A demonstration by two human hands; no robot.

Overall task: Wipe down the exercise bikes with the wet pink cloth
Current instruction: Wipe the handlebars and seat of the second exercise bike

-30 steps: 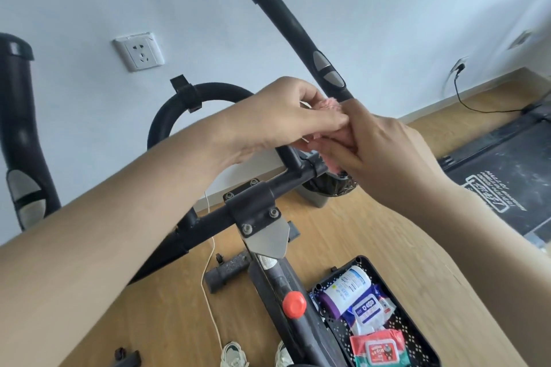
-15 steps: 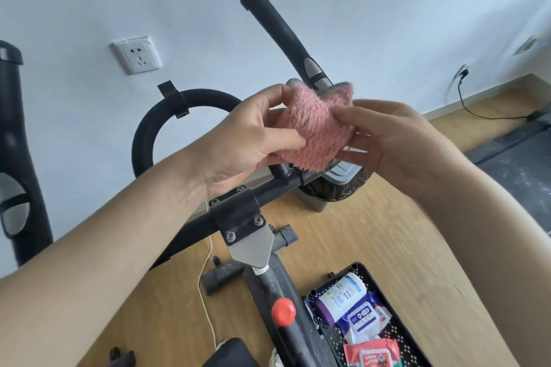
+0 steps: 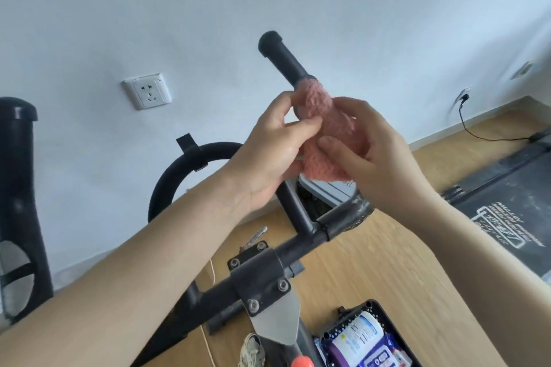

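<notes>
Both hands pinch the pink cloth (image 3: 331,140), which is folded round the bike's right upright handle (image 3: 280,56) partway down from its capped top end. The left hand (image 3: 265,158) nips the cloth's left edge between thumb and fingers. The right hand (image 3: 378,158) curls round it from the other side, thumb pressed on the near face. By my reading the wipe is in an early or middle stretch, with this one handle being rubbed. Its top end above the cloth is bare, and the pictures do not show whether it has been done. The loop bar (image 3: 179,176), the crossbar (image 3: 301,247), the bolted clamp (image 3: 259,277) and the other upright handle (image 3: 18,182) at the left edge of the view have no cloth on them. No surface shows a wet sheen that would settle it. A basket (image 3: 371,304) of wipes sits on the wooden floor (image 3: 387,262) beside the bike's frame. No second bike is clearly in view, so much likely remains.
</notes>
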